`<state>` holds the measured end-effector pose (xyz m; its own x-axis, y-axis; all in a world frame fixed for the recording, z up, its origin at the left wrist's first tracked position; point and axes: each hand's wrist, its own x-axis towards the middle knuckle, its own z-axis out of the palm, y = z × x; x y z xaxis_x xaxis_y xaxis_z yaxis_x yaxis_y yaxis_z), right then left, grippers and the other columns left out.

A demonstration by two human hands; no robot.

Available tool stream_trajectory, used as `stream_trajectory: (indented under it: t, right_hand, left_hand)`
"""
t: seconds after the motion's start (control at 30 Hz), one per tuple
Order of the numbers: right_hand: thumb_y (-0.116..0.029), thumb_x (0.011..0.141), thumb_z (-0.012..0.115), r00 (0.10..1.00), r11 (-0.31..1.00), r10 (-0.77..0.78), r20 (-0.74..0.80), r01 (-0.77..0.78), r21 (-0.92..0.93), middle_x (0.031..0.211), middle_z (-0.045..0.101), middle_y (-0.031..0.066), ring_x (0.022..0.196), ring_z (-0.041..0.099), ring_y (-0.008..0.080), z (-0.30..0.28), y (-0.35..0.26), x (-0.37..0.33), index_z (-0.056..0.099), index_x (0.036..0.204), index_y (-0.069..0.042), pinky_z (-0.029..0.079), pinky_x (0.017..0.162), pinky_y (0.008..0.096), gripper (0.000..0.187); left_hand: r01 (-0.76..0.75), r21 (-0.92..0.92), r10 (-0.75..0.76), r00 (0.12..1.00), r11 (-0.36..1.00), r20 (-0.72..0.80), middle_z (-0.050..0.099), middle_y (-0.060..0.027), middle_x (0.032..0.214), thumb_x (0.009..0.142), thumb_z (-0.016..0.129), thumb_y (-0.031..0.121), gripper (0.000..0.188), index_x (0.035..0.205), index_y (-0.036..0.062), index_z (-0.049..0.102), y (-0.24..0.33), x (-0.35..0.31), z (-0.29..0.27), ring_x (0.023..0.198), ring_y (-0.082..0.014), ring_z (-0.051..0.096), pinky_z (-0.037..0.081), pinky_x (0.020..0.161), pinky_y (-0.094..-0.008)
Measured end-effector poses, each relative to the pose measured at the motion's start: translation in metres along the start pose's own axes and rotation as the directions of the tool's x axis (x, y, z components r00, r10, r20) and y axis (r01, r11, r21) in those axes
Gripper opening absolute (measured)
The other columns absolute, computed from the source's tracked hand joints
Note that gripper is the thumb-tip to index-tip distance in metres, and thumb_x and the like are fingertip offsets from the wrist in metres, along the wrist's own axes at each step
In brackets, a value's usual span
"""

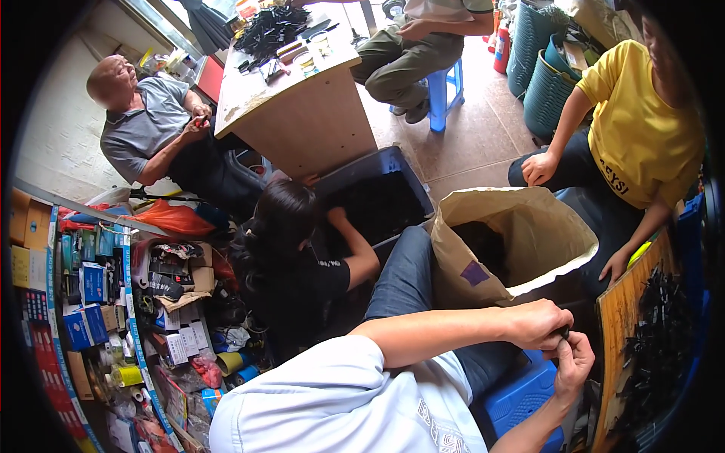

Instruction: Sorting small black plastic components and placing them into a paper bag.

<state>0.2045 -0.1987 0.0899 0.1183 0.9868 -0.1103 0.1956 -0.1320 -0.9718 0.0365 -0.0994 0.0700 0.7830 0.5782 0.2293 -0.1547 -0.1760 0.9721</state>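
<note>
My left hand (541, 325) and my right hand (574, 364) meet at the right, fingertips pinched together. Between them shows a bit of a small black piece (563, 331), mostly covered by the fingers, so its kind cannot be made out. Just beyond my hands stands a big open tan paper sack (461, 264) with dark contents. To their right, a wooden board (613, 332) carries a pile of thin black parts (661, 332). Below my forearms is a blue plastic stool (521, 408).
A person in black reaches into a grey-blue bin (393, 160) of black material. Others sit around a table (302, 106) heaped with black parts and at the right, in yellow. Shelves (128, 302) packed with boxes line the left. Stacked green baskets (544, 90) stand far right.
</note>
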Motion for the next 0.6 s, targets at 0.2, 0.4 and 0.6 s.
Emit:
stream_trajectory:
  t: [0.2, 0.4, 0.6]
  right_hand:
    - [-0.006, 0.092, 0.055, 0.999, 1.000, -0.012, 0.046, 0.011, 0.027, 0.072, 0.058, 0.0036, 0.060, 0.054, 0.0086, -0.004, 0.004, 0.001, 0.055, 0.091, 0.001, 0.044, 0.057, 0.0203, 0.007]
    - [-0.006, 0.090, 0.059, 0.960, 0.989, 0.011, -0.279, -0.052, -0.141, 0.081, 0.057, 0.0018, 0.066, 0.052, 0.0079, -0.028, -0.017, -0.004, 0.058, 0.102, 0.001, 0.042, 0.062, 0.0199, 0.014]
    - [-0.003, 0.088, 0.059, 0.577, 0.917, -0.231, -0.783, -0.140, -0.374, 0.078, 0.059, 0.0010, 0.064, 0.053, 0.0071, -0.148, 0.053, -0.012, 0.061, 0.098, 0.000, 0.044, 0.054, 0.0230, 0.010]
  left_hand:
    - [-0.030, 0.143, 0.035, 0.999, 0.989, -0.033, 0.065, -0.0123, 0.062, 0.076, 0.062, 0.012, 0.021, 0.084, -0.0051, 0.052, 0.002, 0.001, 0.006, 0.062, -0.0287, 0.067, 0.052, 0.057, -0.0350]
    - [0.295, -0.543, -0.331, 0.943, 0.786, 0.034, 0.061, -0.0072, 0.077, 0.074, 0.065, 0.015, 0.037, 0.108, 0.0012, 0.059, -0.003, 0.023, 0.005, 0.062, -0.0148, 0.060, 0.051, 0.054, -0.0302]
    - [0.055, -0.923, -0.689, 0.682, 0.382, -0.245, 0.060, -0.0073, 0.076, 0.083, 0.058, 0.009, 0.017, 0.097, 0.0002, 0.059, -0.033, 0.001, -0.081, 0.065, -0.0195, 0.062, 0.056, 0.056, -0.0292]
